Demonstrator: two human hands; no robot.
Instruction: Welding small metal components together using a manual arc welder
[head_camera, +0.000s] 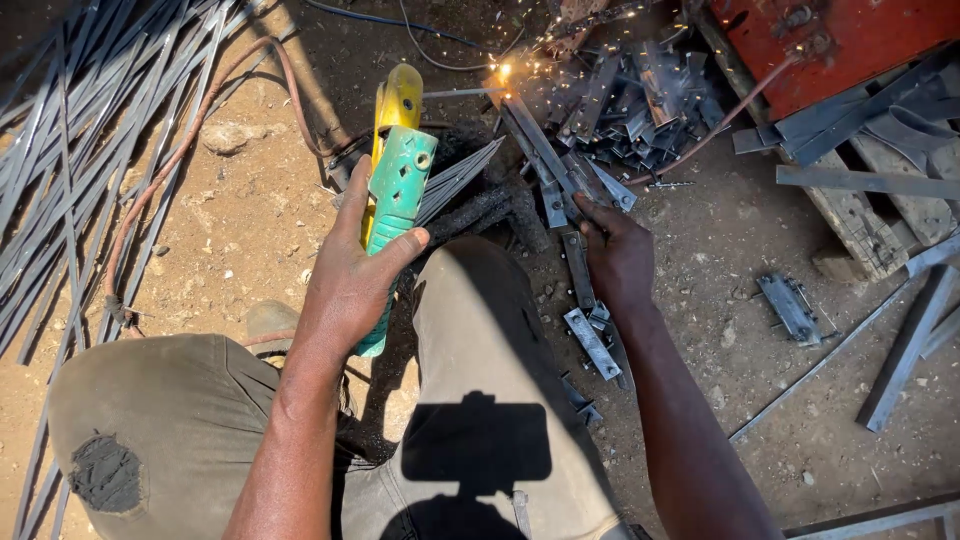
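My left hand (350, 275) grips a green and yellow welding electrode holder (395, 180), held upright above my knee. A thin rod runs from its top to a bright spark (505, 70) at the far end of a flat steel strip (545, 150). My right hand (618, 255) presses down on that strip assembly (580, 270) on the dirt, fingers around the metal just below the joined pieces. A bundle of grey welding rods (455, 180) lies beside the holder.
Long flat steel bars (70, 150) lie in a pile at the left with a red hose (180, 150) across them. A heap of cut metal pieces (640, 100) sits near a red machine (840, 40) at the top right. Loose bars (905, 350) lie right.
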